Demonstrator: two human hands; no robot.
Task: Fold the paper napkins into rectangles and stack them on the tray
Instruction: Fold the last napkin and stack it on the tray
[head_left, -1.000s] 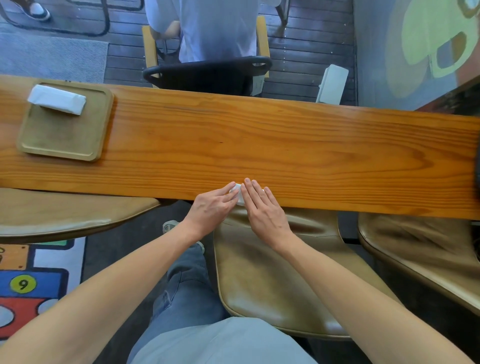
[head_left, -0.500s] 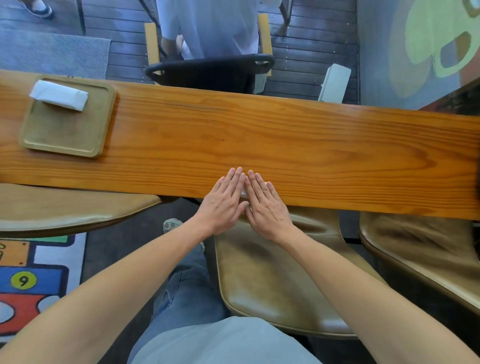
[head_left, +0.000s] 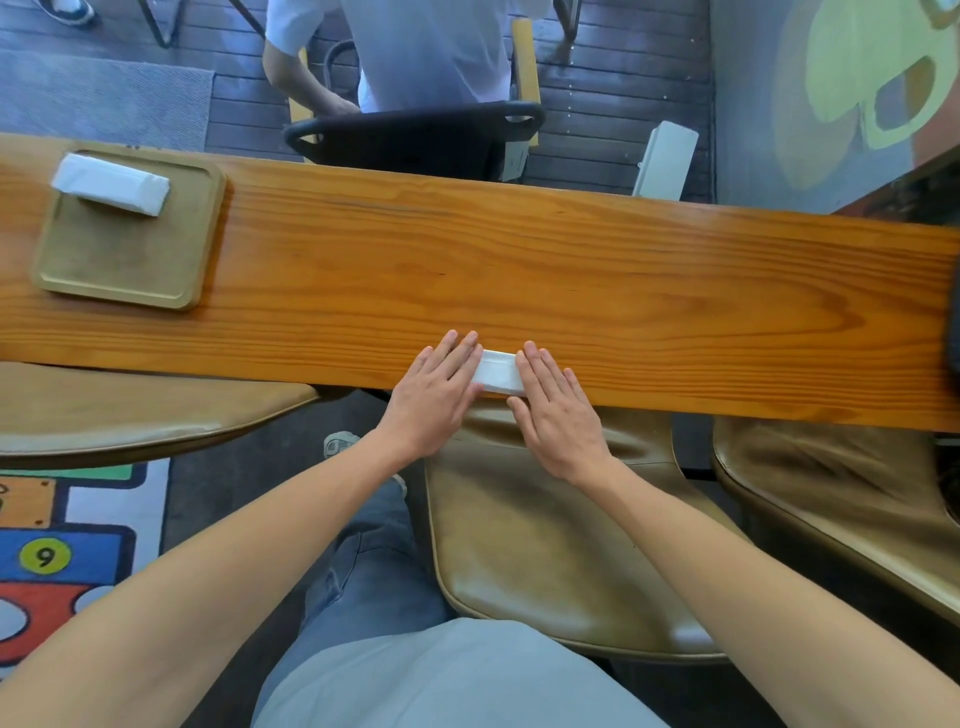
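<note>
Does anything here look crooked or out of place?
Only slightly. The stack of folded napkins sits askew in the far corner of the tray, not square to its edges. The napkin under the left hand and right hand lies flat by the table's near edge.

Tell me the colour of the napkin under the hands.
White, plain; the napkin shows best in the head view, between the left hand and right hand.

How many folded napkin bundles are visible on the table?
2. One folded napkin lies at the near table edge between both flat hands; a white stack sits at the tray's far-left corner. How many napkins that stack holds is unclear.
</note>
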